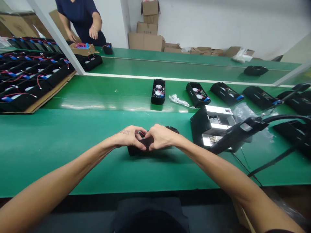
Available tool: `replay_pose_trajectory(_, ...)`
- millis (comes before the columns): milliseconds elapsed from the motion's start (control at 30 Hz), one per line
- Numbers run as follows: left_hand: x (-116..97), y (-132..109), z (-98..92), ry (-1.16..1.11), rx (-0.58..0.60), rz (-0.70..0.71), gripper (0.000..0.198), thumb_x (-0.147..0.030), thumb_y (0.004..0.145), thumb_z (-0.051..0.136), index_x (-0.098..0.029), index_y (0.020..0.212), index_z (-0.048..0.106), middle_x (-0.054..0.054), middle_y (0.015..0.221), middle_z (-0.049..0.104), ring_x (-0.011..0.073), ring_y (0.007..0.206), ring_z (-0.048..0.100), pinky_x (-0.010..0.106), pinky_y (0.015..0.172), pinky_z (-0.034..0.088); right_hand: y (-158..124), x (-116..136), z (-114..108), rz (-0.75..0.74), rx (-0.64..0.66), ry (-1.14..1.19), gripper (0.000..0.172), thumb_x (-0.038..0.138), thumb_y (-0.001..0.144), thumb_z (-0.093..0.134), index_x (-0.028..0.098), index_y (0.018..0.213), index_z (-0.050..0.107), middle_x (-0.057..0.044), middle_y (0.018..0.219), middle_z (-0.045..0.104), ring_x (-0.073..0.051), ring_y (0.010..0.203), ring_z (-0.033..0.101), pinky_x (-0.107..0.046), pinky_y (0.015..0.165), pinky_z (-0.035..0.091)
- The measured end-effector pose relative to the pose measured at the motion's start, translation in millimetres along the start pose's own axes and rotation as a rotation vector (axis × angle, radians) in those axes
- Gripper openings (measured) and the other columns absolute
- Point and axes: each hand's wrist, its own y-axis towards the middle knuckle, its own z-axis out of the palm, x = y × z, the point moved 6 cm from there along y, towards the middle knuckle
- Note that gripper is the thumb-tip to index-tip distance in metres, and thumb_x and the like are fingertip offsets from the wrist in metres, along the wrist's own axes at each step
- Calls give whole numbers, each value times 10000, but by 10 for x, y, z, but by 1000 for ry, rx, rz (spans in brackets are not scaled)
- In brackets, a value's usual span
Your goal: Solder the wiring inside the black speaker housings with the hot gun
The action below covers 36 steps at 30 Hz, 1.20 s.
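A black speaker housing [134, 150] lies on the green bench mat in front of me, mostly covered by my hands. My left hand [132, 137] grips its left end, thumb on the near wall and fingers curled over the top. Close beside it, my right hand [159, 137] pinches the same housing, thumb against the near side. A bit of red wire shows between the two hands. What the fingertips touch inside the housing is hidden. Farther back stands another open black housing [158, 92] with round silver speakers and a blue connector in it.
To the right stand a black-and-silver machine [211, 124] and a black power screwdriver [239, 134] on a cable. Several black housings [227, 93] line the belt [109, 90]. A tray of housings [26, 77] is at left; a co-worker [80, 22] stands behind it. Plastic scraps [179, 101] lie mid-belt.
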Motion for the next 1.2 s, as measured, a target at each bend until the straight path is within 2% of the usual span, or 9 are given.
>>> replay_pose_trajectory(467,15,10,8,-5,37,-23,616,-378,550,952,-191,1103,754,-10,782,786,178,722,714,240,606,458,19,77,-37,66,5,-51,216,237,718,866,162,920,851,-2,688,692,-137,648,561,-260,569,333)
replay_pose_trajectory(767,2,59,14,24,46,14,431,-366,544,933,-193,903,769,-67,686,668,109,635,568,216,562,370,127,-28,42,222,40,-15,271,272,641,874,198,899,834,-22,707,721,-200,682,665,-269,537,377)
replay_pose_trajectory(867,-41,31,44,82,25,36,398,-360,556,902,-196,898,780,-65,673,660,117,627,568,221,563,384,-4,85,72,119,-11,-89,262,277,713,844,210,967,831,-45,755,752,-246,759,709,-299,616,453)
replay_pose_trajectory(933,-30,-37,117,134,-8,58,432,-350,568,883,-209,966,794,-56,704,687,141,660,609,232,598,433,-271,204,89,-42,-184,-141,347,239,777,806,217,1123,799,-68,892,784,-279,911,726,-349,771,528)
replay_pose_trajectory(1000,63,-131,234,219,-75,92,482,-340,609,860,-241,1077,797,-42,766,735,171,710,665,251,652,491,-734,228,57,-130,-570,-118,540,213,823,784,228,1353,681,-102,1168,758,-292,1128,682,-415,965,544)
replay_pose_trajectory(1033,135,-180,298,287,-130,125,482,-332,644,841,-267,1119,793,-35,805,761,184,733,693,262,676,516,-1047,154,28,-91,-843,-82,582,225,869,756,259,1433,615,-110,1268,716,-284,1173,657,-436,1000,544)
replay_pose_trajectory(1100,279,-276,428,462,-275,257,405,-290,726,791,-301,1131,792,-5,890,803,212,810,738,279,716,551,-1850,-107,54,174,-1554,-97,568,240,904,753,280,1445,582,-112,1254,662,-282,1124,638,-478,986,544)
replay_pose_trajectory(1133,346,-315,511,549,-315,350,360,-249,755,765,-324,1106,793,-7,906,812,213,833,747,276,720,560,-2179,-253,142,348,-1784,-117,618,284,886,789,253,1460,564,-134,1306,619,-291,1117,628,-499,979,536)
replay_pose_trajectory(1200,467,-369,652,684,-364,518,324,-206,798,738,-362,1079,785,-27,904,819,203,849,751,257,708,572,-2521,-616,278,622,-1857,-8,632,417,891,780,196,1444,568,-179,1378,579,-315,1139,621,-541,996,519)
